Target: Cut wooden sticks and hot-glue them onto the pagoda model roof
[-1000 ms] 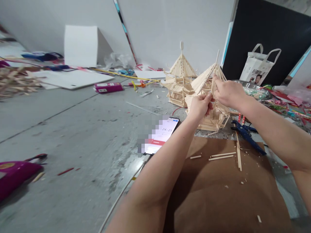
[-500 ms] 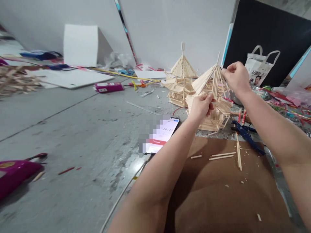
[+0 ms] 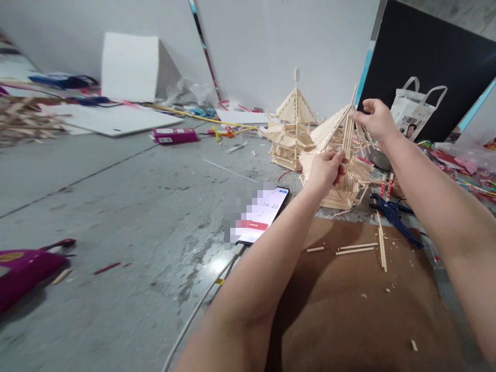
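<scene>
A pagoda-like model built of thin wooden sticks (image 3: 329,133) stands on the floor before me, its pointed roof partly slatted, with gaps on the right side. My left hand (image 3: 327,169) is closed at the lower edge of that roof, pinching the bottom end of a wooden stick (image 3: 347,137). Up near the peak, my right hand (image 3: 375,123) presses thumb and forefinger on the stick's upper end; its other fingers are curled. The fingertips hide part of the joint. A second stick model (image 3: 296,107) with a fuller roof rises behind to the left.
Brown sheet (image 3: 349,310) lies in front with loose cut sticks (image 3: 356,251). Blue pliers (image 3: 399,219) rest at its right edge. A lit phone (image 3: 263,217) showing a timer lies left of my forearm, beside a white cable (image 3: 194,320). A paper bag (image 3: 413,111) stands behind.
My right hand's fingertips have come in from beside the roof peak onto the sticks there. The left hand keeps its pinch at the lower edge. The view has shifted slightly.
</scene>
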The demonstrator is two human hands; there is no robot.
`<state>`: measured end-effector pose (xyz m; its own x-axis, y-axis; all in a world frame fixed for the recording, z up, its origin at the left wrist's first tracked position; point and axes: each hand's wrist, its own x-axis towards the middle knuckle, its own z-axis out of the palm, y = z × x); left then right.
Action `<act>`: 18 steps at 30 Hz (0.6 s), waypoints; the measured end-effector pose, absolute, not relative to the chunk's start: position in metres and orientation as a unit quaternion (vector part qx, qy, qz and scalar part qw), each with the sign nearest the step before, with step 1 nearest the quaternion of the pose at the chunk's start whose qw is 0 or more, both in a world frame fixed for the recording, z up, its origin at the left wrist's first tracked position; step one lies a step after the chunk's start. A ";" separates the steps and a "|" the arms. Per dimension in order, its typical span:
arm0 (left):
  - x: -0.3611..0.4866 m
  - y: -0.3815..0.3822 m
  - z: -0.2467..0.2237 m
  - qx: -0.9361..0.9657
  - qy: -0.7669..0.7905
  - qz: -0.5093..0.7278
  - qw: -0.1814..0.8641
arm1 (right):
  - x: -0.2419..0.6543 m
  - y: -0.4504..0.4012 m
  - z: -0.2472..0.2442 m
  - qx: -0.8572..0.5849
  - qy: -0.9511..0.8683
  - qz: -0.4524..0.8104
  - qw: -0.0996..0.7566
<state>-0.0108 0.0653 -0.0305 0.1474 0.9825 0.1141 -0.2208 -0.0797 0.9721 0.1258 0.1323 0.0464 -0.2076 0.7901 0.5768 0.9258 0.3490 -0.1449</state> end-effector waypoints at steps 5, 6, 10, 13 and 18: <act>-0.011 0.067 -0.033 0.510 0.377 0.536 0.558 | 0.110 0.117 0.055 -0.546 -0.747 0.076 0.371; -0.010 0.068 -0.033 0.512 0.376 0.536 0.555 | 0.108 0.114 0.055 -0.541 -0.745 0.098 0.378; -0.010 0.069 -0.033 0.519 0.374 0.539 0.549 | 0.107 0.112 0.053 -0.531 -0.714 0.180 0.420; -0.011 0.068 -0.033 0.519 0.373 0.538 0.549 | 0.106 0.115 0.052 -0.527 -0.695 0.208 0.442; -0.011 0.066 -0.032 0.514 0.377 0.539 0.551 | 0.103 0.117 0.051 -0.535 -0.691 0.197 0.444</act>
<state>-0.0107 0.0661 -0.0318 0.1360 0.9809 0.1389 -0.2062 -0.1091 0.9724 0.1031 0.1172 0.0508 -0.0319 0.9145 0.4033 0.5645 0.3495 -0.7478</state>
